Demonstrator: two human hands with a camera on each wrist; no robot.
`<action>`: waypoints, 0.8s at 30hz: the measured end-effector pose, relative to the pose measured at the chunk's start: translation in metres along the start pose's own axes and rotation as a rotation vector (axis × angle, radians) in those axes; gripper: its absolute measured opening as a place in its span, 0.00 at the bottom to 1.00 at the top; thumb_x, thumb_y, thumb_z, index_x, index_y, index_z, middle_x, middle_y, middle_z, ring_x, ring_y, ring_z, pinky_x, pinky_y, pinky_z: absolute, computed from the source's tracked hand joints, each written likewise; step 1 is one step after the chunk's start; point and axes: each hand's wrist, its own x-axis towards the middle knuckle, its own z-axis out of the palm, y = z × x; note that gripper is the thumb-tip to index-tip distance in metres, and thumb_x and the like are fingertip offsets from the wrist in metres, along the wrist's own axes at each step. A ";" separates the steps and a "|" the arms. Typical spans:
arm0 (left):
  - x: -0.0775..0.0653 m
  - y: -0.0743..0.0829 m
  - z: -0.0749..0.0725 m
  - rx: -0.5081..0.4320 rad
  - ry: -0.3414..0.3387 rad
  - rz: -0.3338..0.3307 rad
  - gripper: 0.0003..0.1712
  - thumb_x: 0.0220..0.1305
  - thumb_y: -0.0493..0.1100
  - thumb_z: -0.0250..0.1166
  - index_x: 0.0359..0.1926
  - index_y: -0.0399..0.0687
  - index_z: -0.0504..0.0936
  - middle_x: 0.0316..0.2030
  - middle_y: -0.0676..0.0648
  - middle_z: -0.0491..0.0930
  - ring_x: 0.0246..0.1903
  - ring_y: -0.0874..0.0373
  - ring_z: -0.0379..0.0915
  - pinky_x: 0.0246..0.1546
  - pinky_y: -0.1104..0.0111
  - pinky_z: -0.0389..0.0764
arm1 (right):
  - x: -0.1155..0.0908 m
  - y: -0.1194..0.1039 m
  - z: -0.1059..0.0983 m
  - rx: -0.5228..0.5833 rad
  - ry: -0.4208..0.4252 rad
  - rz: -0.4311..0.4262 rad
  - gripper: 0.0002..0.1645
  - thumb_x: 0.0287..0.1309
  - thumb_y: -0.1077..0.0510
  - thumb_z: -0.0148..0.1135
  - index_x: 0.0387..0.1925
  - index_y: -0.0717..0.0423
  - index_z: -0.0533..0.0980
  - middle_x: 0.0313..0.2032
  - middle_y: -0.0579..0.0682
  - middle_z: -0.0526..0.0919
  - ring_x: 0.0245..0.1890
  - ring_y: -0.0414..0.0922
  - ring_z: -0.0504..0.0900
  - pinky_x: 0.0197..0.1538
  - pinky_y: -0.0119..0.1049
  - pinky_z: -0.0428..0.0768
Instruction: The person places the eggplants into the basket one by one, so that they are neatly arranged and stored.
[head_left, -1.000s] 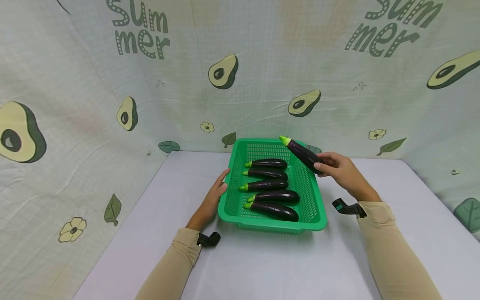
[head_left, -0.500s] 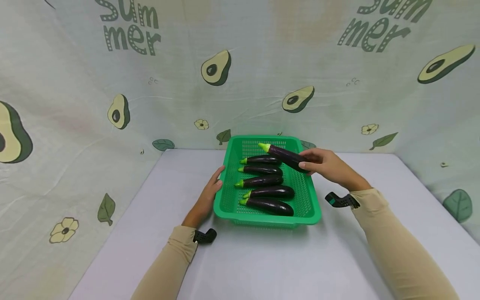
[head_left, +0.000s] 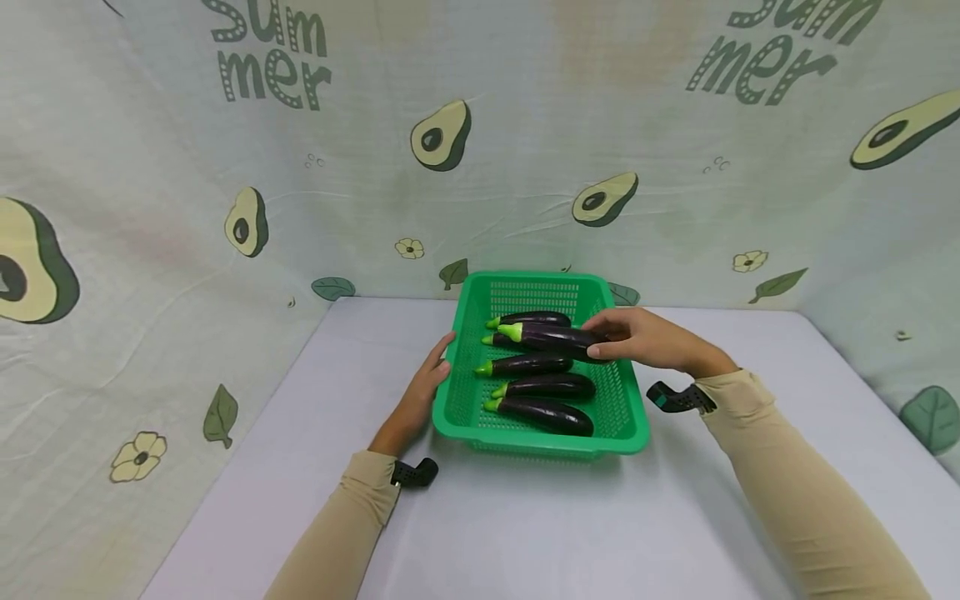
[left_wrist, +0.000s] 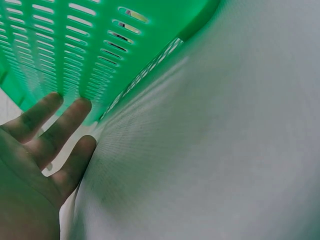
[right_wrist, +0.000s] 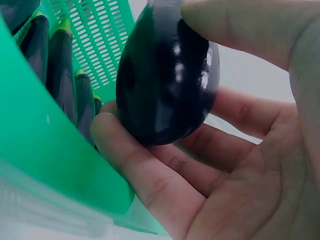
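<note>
In the head view a dark purple eggplant (head_left: pixel 558 339) with a green cap is gripped at its thick end by my right hand (head_left: pixel 651 340). It is held over the back part of a green perforated basket (head_left: pixel 444 408), its cap pointing left, covering part of one eggplant below. The right wrist view shows thumb and fingers around the rounded end of the held eggplant (right_wrist: pixel 162 85). Several other eggplants (head_left: pixel 547 415) lie in a column inside the basket, caps to the left. My left hand (head_left: pixel 420 390) rests against the basket's left side; its extended fingers (left_wrist: pixel 75 112) touch the slotted wall.
The basket stands on a white-covered table (head_left: pixel 525 533). Behind it hangs a pale cloth (head_left: pixel 517 225) printed with avocados and leaves. A black strap with a small device (head_left: pixel 678 397) is on the right wrist, another (head_left: pixel 416 473) on the left.
My right hand has brought the eggplant leftward and down, from above the basket's right rim to over the row, and turned it nearly level. The left hand stays at the basket's side.
</note>
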 end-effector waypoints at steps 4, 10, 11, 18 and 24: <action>-0.001 0.000 0.001 -0.007 0.002 0.002 0.33 0.81 0.45 0.38 0.80 0.44 0.44 0.78 0.39 0.41 0.76 0.44 0.36 0.71 0.44 0.44 | 0.001 -0.003 0.001 -0.028 -0.013 -0.007 0.31 0.65 0.45 0.66 0.63 0.58 0.73 0.56 0.55 0.79 0.48 0.46 0.83 0.54 0.46 0.79; -0.002 -0.001 0.001 0.001 0.007 -0.004 0.32 0.81 0.45 0.38 0.80 0.46 0.45 0.78 0.40 0.42 0.76 0.45 0.37 0.71 0.44 0.44 | 0.003 -0.004 0.006 -0.077 -0.012 -0.006 0.30 0.64 0.44 0.66 0.62 0.54 0.75 0.55 0.50 0.80 0.53 0.46 0.80 0.56 0.49 0.76; -0.002 -0.001 0.001 0.003 0.005 -0.007 0.32 0.81 0.46 0.38 0.80 0.46 0.45 0.78 0.40 0.41 0.76 0.45 0.36 0.71 0.44 0.44 | 0.003 -0.004 0.007 -0.085 -0.020 -0.005 0.30 0.64 0.43 0.66 0.62 0.53 0.76 0.56 0.50 0.79 0.54 0.47 0.79 0.57 0.50 0.76; -0.002 -0.003 0.000 0.008 0.000 -0.014 0.33 0.81 0.47 0.38 0.81 0.47 0.44 0.79 0.41 0.41 0.76 0.46 0.37 0.71 0.45 0.45 | 0.006 -0.006 0.015 -0.104 -0.082 0.004 0.30 0.64 0.41 0.65 0.62 0.50 0.76 0.59 0.49 0.78 0.60 0.50 0.75 0.60 0.54 0.73; -0.001 -0.002 0.000 0.015 0.004 -0.006 0.33 0.81 0.47 0.38 0.80 0.47 0.44 0.78 0.41 0.42 0.76 0.46 0.37 0.71 0.45 0.45 | 0.009 -0.008 0.018 -0.098 -0.123 0.016 0.30 0.64 0.41 0.66 0.62 0.50 0.76 0.59 0.48 0.78 0.60 0.50 0.74 0.61 0.55 0.71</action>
